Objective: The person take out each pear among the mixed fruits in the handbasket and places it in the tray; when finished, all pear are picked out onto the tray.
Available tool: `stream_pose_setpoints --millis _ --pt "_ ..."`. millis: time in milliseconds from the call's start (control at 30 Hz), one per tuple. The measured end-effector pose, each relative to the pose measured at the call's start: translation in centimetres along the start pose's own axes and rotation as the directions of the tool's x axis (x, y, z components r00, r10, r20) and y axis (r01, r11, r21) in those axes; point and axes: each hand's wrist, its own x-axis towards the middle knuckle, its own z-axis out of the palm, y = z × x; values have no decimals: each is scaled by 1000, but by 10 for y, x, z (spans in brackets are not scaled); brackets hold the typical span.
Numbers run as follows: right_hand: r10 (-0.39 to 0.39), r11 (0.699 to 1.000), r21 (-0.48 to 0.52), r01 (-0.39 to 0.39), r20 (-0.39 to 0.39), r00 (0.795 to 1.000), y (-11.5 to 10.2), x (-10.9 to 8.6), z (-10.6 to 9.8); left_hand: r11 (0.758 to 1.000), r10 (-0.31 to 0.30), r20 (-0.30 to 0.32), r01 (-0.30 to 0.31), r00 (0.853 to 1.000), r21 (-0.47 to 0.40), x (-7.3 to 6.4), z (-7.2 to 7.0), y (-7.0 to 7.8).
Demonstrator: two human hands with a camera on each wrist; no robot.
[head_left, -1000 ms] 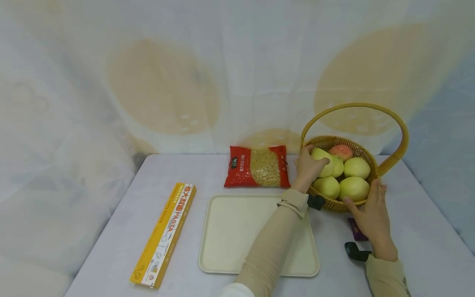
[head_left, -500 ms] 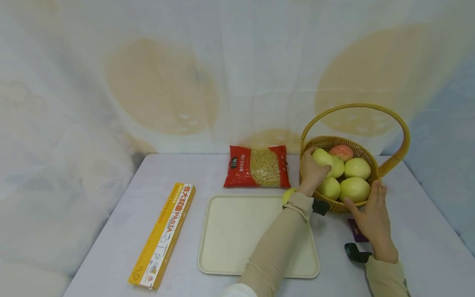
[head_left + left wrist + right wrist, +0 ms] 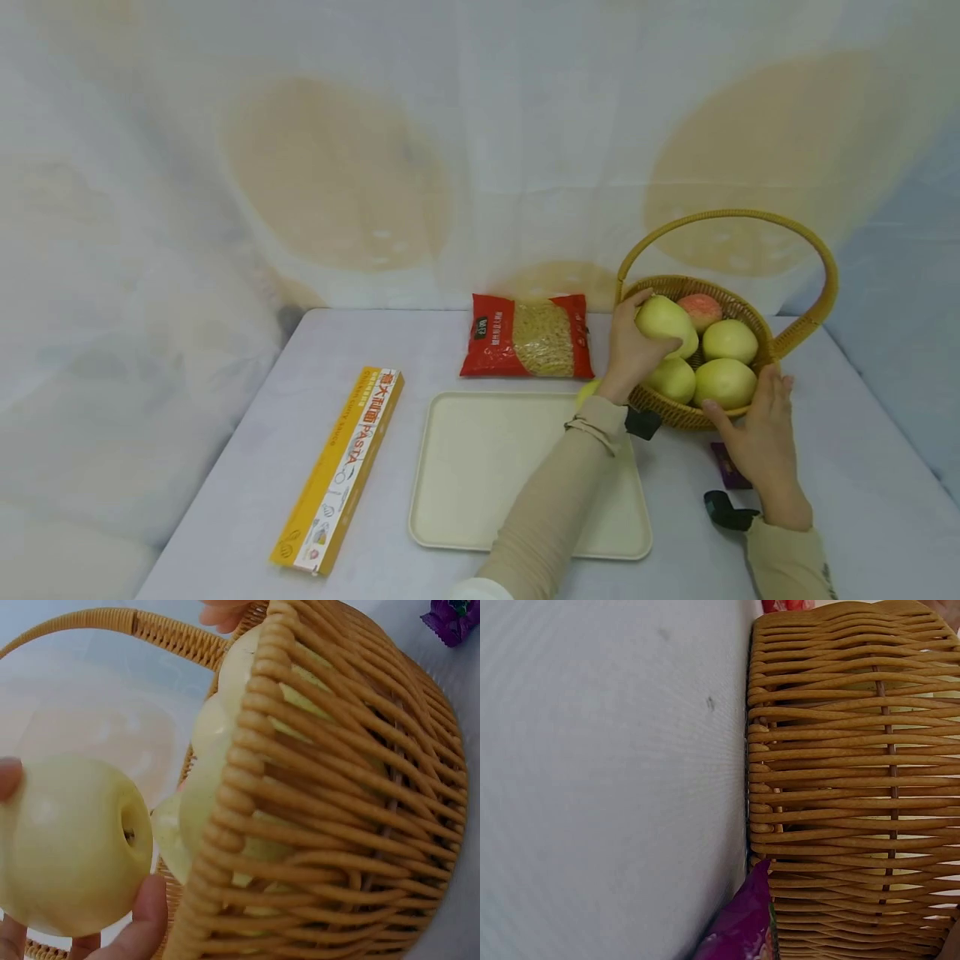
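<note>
My left hand (image 3: 633,346) grips a pale yellow-green apple (image 3: 666,323) at the left side of the wicker basket (image 3: 682,419). In the left wrist view this apple (image 3: 71,844) shows its dimpled end between thumb and fingers, beside the rim and apart from the other fruit. Several more pale apples (image 3: 725,383) and one red fruit (image 3: 700,312) lie in the basket. My right hand (image 3: 765,442) rests at the basket's front right rim, fingers fairly straight along the outside and thumb at the front edge. The right wrist view shows the woven wall (image 3: 855,780) close up.
A cream tray (image 3: 487,467) lies left of the basket, partly under the left sleeve. Behind it is a red pasta bag (image 3: 536,337); farther left, a yellow pasta box (image 3: 337,471). A yellow thing (image 3: 587,392) peeks out behind the left wrist. A purple packet (image 3: 729,467) lies before the basket.
The left hand has closed round the apple and raised it slightly, out from among the other fruit. The right hand keeps its place at the rim. The whole view has shifted slightly.
</note>
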Motion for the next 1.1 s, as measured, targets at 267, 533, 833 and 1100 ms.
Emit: stream_pose_setpoints --millis 267,533,833,1100 --pt "-8 1000 4 8 8 1000 1 1 2 996 32 34 -29 999 -84 -6 -16 0" --pt "-6 1000 -9 7 18 1000 6 1 3 990 47 41 -41 998 -132 -15 -37 -1" --pt "-3 1000 -11 4 34 999 10 1 -1 980 55 -14 -57 998 -190 -25 -67 -7" --pt "13 1000 13 -13 39 999 11 1 4 986 31 -108 -48 994 -161 -36 -98 -22"
